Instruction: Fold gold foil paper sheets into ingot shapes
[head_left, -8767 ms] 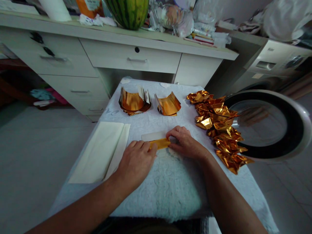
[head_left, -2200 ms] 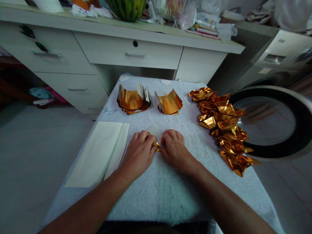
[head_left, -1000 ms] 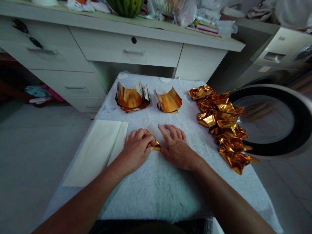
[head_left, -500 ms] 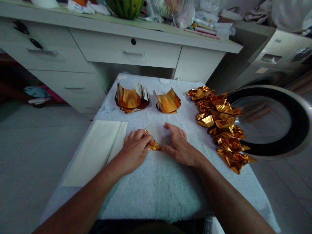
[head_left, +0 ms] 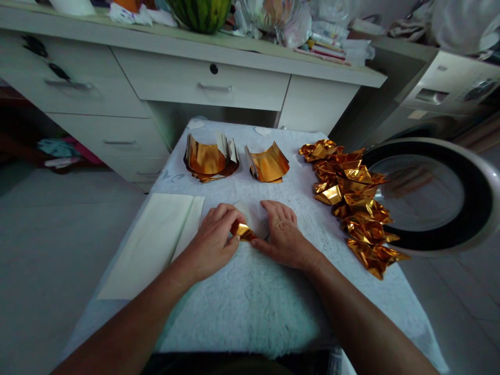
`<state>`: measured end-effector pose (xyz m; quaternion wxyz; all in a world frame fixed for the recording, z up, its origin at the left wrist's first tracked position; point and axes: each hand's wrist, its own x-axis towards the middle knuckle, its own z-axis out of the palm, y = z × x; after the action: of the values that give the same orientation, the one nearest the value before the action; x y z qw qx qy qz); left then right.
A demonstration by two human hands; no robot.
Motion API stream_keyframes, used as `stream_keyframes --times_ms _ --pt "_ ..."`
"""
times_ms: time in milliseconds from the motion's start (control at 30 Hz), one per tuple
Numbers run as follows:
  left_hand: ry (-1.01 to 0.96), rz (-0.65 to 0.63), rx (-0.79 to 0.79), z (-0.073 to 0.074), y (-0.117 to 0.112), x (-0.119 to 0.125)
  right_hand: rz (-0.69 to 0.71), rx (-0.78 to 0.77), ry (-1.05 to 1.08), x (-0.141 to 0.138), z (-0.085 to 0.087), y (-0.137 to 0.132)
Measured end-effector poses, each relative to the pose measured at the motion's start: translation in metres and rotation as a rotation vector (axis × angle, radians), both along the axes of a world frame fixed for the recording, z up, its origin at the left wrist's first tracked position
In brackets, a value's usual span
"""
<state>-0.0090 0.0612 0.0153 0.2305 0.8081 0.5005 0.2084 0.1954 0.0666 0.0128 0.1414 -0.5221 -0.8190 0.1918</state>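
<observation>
A small piece of gold foil paper (head_left: 243, 230), partly folded, lies on the white cloth-covered table (head_left: 253, 302) between my hands. My left hand (head_left: 213, 239) is curled, its fingers pinching the foil's left end. My right hand (head_left: 283, 233) presses down on the foil's right part, with the fingers close together over its white underside. Beyond my hands stand two curled stacks of gold foil sheets (head_left: 207, 159) (head_left: 269, 164). A long heap of folded gold foil pieces (head_left: 353, 200) runs along the table's right side.
A pale cream sheet stack (head_left: 156, 242) lies left of my hands. A round black-and-white rimmed object (head_left: 429, 195) sits at the table's right edge. Behind the table is a white desk with drawers (head_left: 203, 83), topped with a watermelon (head_left: 201, 13) and clutter.
The flat gold strip from earlier has been folded into a small compact piece. Over the last second my left fingers closed in on the fold and my right hand shifted onto it.
</observation>
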Motion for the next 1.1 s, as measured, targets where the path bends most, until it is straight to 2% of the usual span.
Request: stream_keyframes --times_ms 133,267,367,467,667,767,967,1033,1100 --pt "0.053 0.172 0.179 -0.006 0.005 0.005 0.009 -0.007 0.008 0.0 0.003 0.001" --pt "0.136 0.248 0.174 -0.008 0.01 0.006 0.005 -0.025 0.004 0.001 0.004 0.001" --pt "0.088 0.266 0.141 -0.006 0.013 0.003 0.008 -0.034 0.007 0.001 0.006 0.002" --pt "-0.092 0.278 0.063 -0.006 0.014 0.0 0.009 -0.028 0.014 0.002 0.006 0.003" --pt "-0.418 0.266 -0.213 -0.005 0.014 -0.005 -0.002 -0.044 0.097 0.005 0.005 0.006" --pt "-0.608 0.295 -0.269 0.001 0.013 -0.003 -0.047 -0.096 0.273 0.01 0.006 0.007" --pt "-0.942 0.405 -0.234 0.008 0.008 0.004 -0.164 -0.284 0.71 0.019 0.01 0.012" --pt "-1.046 0.413 -0.259 0.007 0.008 0.006 -0.182 -0.378 0.832 0.017 0.012 0.013" --pt "-1.125 0.403 -0.297 0.005 0.007 0.009 -0.133 -0.526 0.943 0.013 0.014 0.012"
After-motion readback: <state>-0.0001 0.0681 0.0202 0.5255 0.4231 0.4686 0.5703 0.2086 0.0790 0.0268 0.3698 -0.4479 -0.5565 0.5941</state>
